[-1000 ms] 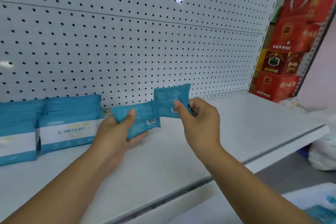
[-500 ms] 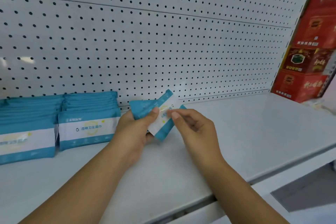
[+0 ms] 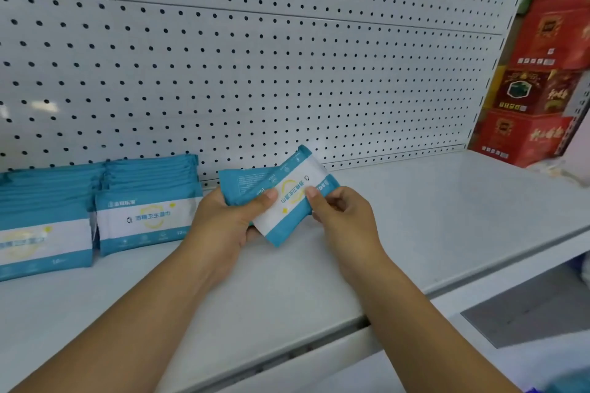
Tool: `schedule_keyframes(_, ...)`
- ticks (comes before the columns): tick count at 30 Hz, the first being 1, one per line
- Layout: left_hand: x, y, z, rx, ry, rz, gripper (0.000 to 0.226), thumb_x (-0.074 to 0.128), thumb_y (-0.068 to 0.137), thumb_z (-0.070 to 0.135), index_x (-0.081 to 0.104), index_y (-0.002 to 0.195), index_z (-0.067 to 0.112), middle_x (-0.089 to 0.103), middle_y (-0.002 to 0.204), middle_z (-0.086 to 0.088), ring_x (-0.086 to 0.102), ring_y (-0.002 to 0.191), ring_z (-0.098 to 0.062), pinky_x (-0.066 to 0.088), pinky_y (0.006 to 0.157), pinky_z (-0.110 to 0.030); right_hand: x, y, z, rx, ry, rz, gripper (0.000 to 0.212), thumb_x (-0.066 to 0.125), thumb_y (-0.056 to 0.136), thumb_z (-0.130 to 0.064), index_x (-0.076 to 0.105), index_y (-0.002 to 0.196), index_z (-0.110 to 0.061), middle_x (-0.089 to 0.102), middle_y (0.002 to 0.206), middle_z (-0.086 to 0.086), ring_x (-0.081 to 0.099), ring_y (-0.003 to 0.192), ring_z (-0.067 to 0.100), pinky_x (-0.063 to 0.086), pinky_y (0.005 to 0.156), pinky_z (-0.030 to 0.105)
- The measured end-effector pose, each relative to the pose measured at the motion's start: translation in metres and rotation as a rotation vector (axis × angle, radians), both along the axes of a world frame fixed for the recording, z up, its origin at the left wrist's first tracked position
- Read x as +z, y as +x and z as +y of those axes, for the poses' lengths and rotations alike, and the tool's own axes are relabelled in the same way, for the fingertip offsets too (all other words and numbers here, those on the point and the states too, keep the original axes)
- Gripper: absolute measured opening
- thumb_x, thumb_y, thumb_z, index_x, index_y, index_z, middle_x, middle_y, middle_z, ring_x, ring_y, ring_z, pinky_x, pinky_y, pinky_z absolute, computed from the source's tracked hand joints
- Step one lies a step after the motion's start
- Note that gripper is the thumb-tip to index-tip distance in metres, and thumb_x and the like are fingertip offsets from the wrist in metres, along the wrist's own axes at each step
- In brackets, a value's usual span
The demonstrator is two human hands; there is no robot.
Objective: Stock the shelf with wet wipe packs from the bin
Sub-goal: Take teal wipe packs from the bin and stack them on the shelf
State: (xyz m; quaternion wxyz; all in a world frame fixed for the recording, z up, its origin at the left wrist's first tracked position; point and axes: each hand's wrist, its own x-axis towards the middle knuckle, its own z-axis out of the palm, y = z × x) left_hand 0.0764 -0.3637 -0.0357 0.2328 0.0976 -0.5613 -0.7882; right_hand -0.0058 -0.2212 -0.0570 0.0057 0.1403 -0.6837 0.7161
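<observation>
White perforated pegboard back wall (image 3: 255,73) fills most of the view, w/ the pale grey flat shelf board (image 3: 431,217) below it. At 3 o'clock: stacked red printed cartons (image 3: 542,89), 3 tiers showing, edge cut off. At 9 o'clock: 2 rows of teal-and-white soft plastic wet wipe packs (image 3: 147,220) standing against the wall; approx a dozen per row, edges too tight to count exactly.

Change: 1 s ago each hand held its own pack, back side up, apart. Now they're overlapped as a held pair of packs (image 3: 284,198) at centre, just above the shelf, front pack flipped label-out but upside down. Left hand (image 3: 223,226) clamped on both, thumb on top; right hand (image 3: 344,217) pinching the front pack's right end. Likely squaring them up before shelving beside the rows. Bin not visible.
</observation>
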Motion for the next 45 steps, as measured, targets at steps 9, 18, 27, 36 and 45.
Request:
schedule_keyframes(9,0.014,0.03,-0.013,0.415,-0.001,0.08,0.008,0.073,0.091,0.014,0.069,0.098,0.015,0.075,0.094,-0.002,0.075,0.084,-0.015,0.06,0.063,-0.029,0.014,0.015,-0.009,0.077,-0.137,-0.141,0.011,0.058,0.1,-0.03,0.056,0.107,-0.022,0.077,0.091,0.001,0.074,0.081,0.015,0.06,0.076,0.037)
schedule_keyframes(18,0.043,0.082,-0.098,0.692,0.062,0.241,0.013,0.071,0.092,0.023,0.067,0.103,0.017,0.073,0.1,0.001,0.074,0.089,-0.011,0.06,0.065,-0.024,0.046,0.046,-0.086,0.412,0.076,-0.023,0.04,0.083,0.081,-0.028,0.056,0.109,-0.017,0.078,0.086,-0.002,0.075,0.079,0.017,0.059,0.067,0.029)
schedule_keyframes(27,0.033,0.105,-0.149,0.978,0.113,0.355,0.008,0.07,0.094,0.023,0.066,0.1,0.021,0.073,0.098,0.006,0.074,0.089,-0.008,0.059,0.065,-0.024,0.064,0.055,-0.163,0.556,0.281,0.428,0.02,0.09,0.071,-0.02,0.071,0.079,-0.02,0.075,0.079,-0.004,0.067,0.067,0.007,0.051,0.061,0.018)
schedule_keyframes(36,0.025,0.103,-0.154,1.039,0.075,0.325,0.019,0.07,0.093,0.023,0.066,0.109,0.013,0.073,0.1,0.004,0.074,0.089,-0.007,0.06,0.065,-0.025,0.033,0.045,-0.166,0.544,0.524,0.867,0.037,0.091,0.065,-0.039,0.078,0.1,-0.036,0.068,0.09,-0.025,0.055,0.098,0.005,0.04,0.094,0.036)
schedule_keyframes(45,0.027,0.106,-0.147,0.962,0.089,0.283,0.015,0.07,0.093,0.023,0.065,0.106,0.017,0.072,0.104,0.001,0.074,0.089,-0.008,0.059,0.065,-0.024,0.02,0.039,-0.162,0.326,0.589,0.929,0.061,0.09,0.06,-0.048,0.069,0.115,-0.034,0.052,0.104,-0.021,0.042,0.109,0.005,0.018,0.091,0.022)
